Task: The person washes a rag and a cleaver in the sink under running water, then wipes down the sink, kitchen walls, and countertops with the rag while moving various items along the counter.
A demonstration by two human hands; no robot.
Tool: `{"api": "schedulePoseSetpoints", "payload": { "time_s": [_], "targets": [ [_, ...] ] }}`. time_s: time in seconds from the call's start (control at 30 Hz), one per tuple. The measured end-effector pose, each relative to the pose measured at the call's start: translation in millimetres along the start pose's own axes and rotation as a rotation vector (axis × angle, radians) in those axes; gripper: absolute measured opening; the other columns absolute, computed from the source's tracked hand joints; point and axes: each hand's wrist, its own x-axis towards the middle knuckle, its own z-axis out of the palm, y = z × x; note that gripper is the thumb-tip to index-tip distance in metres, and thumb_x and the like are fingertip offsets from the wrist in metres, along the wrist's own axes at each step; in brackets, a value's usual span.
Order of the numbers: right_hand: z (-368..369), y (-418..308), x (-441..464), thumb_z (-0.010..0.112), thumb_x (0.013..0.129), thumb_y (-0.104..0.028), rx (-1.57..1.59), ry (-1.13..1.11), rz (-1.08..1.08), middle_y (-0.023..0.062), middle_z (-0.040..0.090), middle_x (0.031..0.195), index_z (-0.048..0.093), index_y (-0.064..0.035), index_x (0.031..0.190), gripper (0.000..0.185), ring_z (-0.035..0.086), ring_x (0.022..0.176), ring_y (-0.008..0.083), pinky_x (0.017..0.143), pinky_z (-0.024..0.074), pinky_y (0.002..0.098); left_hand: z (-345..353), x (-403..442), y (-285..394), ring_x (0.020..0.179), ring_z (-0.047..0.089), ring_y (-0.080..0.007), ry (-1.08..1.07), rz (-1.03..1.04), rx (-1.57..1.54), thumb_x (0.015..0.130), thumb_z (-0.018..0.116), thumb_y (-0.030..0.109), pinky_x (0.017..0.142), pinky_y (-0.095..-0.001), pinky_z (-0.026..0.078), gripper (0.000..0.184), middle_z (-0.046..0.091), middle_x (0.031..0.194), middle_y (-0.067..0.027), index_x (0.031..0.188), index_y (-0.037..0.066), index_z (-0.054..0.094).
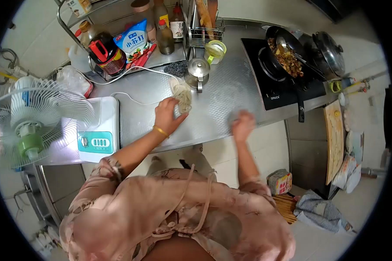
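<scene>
My left hand (166, 115) is at the edge of a crumpled beige cloth (184, 99) on the steel countertop (222, 93). Its thumb and fingers are bent around the cloth's near side. My right hand (243, 125) is over the front edge of the counter, smeared by motion, so its fingers do not show clearly. Just behind the cloth stands a metal pot with a lid and handle (198, 71). A yellow-green handled cup (215, 51) is beside that pot.
To the right, a wok of food (287, 61) with a ladle sits on a black cooktop (272, 93), near a lidded pot (329, 54). On the left are a fan (30, 126), a white appliance (98, 130) and its cord. Bottles fill the rack (109, 11) behind.
</scene>
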Motion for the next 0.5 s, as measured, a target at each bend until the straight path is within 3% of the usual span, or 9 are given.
{"api": "schedulePoseSetpoints", "payload": {
  "time_s": [0.03,0.1,0.2,0.27,0.33,0.43,0.5],
  "targets": [
    [4,32,22,0.059,0.065,-0.011,-0.274,-0.077,0.206,0.0159,0.057,0.103,0.061,-0.0003,0.088,0.026,0.05,0.1,0.033,0.082,0.042,0.0448,9,14,5,0.114,0.042,-0.0325,-0.005,-0.021,0.023,0.068,0.072,0.031,0.094,-0.046,0.032,0.051,0.048,0.119,-0.0139,0.111,0.008,0.054],
    [6,43,82,0.058,0.063,-0.011,-0.113,-0.185,0.378,0.0167,0.057,0.1,0.06,0.0009,0.088,0.028,0.05,0.101,0.0354,0.087,0.0388,0.0464,26,32,16,0.119,0.039,-0.0304,0.01,0.008,0.276,0.067,0.071,0.032,0.097,-0.0532,0.026,0.05,0.046,0.124,-0.0117,0.111,0.012,0.056],
    [70,-17,78,0.057,0.058,-0.009,0.305,0.012,-0.02,0.0189,0.057,0.1,0.061,0.0023,0.085,0.03,0.05,0.101,0.0381,0.093,0.0331,0.051,48,49,8,0.125,0.033,-0.0275,-0.054,-0.019,0.499,0.067,0.068,0.031,0.099,-0.0627,0.016,0.047,0.043,0.128,-0.0078,0.111,0.018,0.057],
    [40,-85,68,0.058,0.061,-0.011,0.467,-0.346,-0.198,0.0209,0.05,0.117,0.057,0.0004,0.103,0.043,0.041,0.115,0.0372,0.099,0.0272,0.0523,44,52,-2,0.124,0.034,-0.0262,-0.074,-0.077,0.598,0.066,0.066,0.025,0.099,-0.066,0.012,0.043,0.045,0.126,-0.0027,0.108,0.02,0.058],
    [25,-103,34,0.058,0.062,-0.014,0.544,-0.458,-0.361,0.0184,0.048,0.12,0.057,-0.002,0.106,0.045,0.039,0.118,0.0364,0.098,0.0279,0.0516,27,56,-8,0.125,0.033,-0.0268,-0.1,-0.176,0.669,0.068,0.063,0.021,0.1,-0.0655,0.011,0.038,0.046,0.126,-0.0021,0.106,0.019,0.059],
    [14,-52,39,0.058,0.062,-0.014,0.6,-0.589,-0.474,0.0185,0.05,0.118,0.057,-0.0027,0.105,0.045,0.041,0.116,0.0363,0.097,0.0292,0.0505,4,48,-29,0.122,0.037,-0.0257,-0.046,-0.308,0.713,0.07,0.061,0.017,0.102,-0.0642,0.01,0.029,0.05,0.121,-0.0004,0.099,0.019,0.061],
    [24,-6,77,0.057,0.062,-0.013,0.337,-0.657,-0.268,0.0176,0.052,0.116,0.057,-0.0042,0.106,0.045,0.043,0.115,0.036,0.095,0.0305,0.0497,-7,43,-46,0.12,0.038,-0.0251,-0.016,-0.393,0.728,0.07,0.061,0.016,0.102,-0.0634,0.012,0.027,0.051,0.119,0.0001,0.098,0.019,0.062]
  ]
}}
